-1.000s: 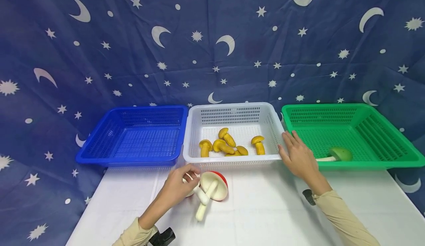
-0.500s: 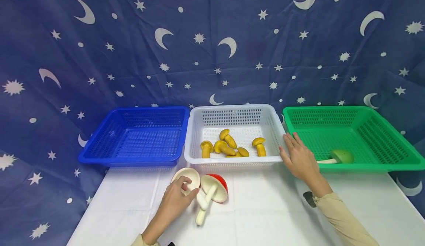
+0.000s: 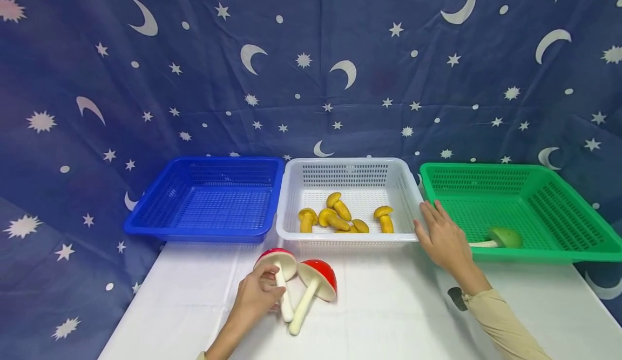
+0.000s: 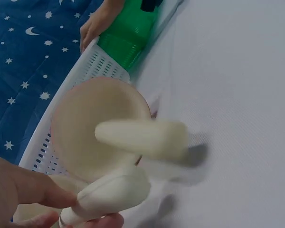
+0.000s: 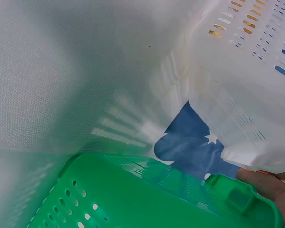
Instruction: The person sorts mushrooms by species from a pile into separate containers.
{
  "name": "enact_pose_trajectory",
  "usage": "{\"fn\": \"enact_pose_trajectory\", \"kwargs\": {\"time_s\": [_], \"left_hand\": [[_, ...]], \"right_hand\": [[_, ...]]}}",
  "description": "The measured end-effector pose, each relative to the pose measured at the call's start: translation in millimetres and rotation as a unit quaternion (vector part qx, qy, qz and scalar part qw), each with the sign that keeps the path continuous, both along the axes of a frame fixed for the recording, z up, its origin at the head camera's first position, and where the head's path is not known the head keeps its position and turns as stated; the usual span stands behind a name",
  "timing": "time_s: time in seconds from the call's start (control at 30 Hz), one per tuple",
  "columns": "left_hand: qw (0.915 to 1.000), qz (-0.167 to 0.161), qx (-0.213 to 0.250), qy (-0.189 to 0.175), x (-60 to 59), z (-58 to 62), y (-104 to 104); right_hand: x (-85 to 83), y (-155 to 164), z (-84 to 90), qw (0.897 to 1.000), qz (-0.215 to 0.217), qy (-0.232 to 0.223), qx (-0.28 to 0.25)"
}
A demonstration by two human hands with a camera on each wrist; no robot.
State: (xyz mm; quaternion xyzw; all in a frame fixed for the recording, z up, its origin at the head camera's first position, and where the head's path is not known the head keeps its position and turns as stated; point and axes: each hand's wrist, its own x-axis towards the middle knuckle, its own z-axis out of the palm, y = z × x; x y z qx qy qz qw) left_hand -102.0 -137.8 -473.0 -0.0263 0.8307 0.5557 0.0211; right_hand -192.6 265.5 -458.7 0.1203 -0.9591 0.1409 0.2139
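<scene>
My left hand grips the white stem of a red-capped mushroom on the white table, just in front of the white basket. A second red mushroom lies touching it on the right. In the left wrist view my fingers pinch a pale stem, with the other mushroom's cream underside beyond. My right hand rests with straight fingers against the white basket's right front corner, beside the green basket. The right wrist view shows that white corner and a fingertip.
Several yellow mushrooms lie in the white basket. A green mushroom lies in the green basket. A blue basket stands on the left with nothing in it. A star-and-moon cloth hangs behind. White table spreads in front.
My left hand has turned its mushroom: the cream underside faced up before, now the red cap top shows. The right hand has stayed at the basket corner.
</scene>
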Motion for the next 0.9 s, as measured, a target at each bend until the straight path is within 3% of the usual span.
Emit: {"fn": "enact_pose_trajectory", "kwargs": {"time_s": [0.17, 0.37, 0.5, 0.7, 0.9], "left_hand": [[0.9998, -0.003, -0.022, 0.001, -0.9, -2.7, -4], [0.9991, -0.042, -0.009, -0.005, -0.2, -8.5, -1], [0.9988, -0.048, -0.005, 0.003, -2.0, -12.1, 0], [0.9991, -0.021, -0.031, 0.022, -1.1, -9.9, -1], [0.9969, -0.004, -0.048, 0.062, 3.6, 3.3, -6]], "right_hand": [[-0.9, 0, -2.2, 1.0, -0.002, 0.0, 0.002], [-0.8, 0, -1.6, 1.0, -0.005, 0.002, 0.004], [-1.2, -1, -2.7, 1.0, -0.004, 0.004, 0.003], [-1.4, -2, -3.5, 1.0, -0.001, 0.006, 0.002], [-1.9, 1, -3.6, 1.0, -0.007, 0.0, 0.003]]}}
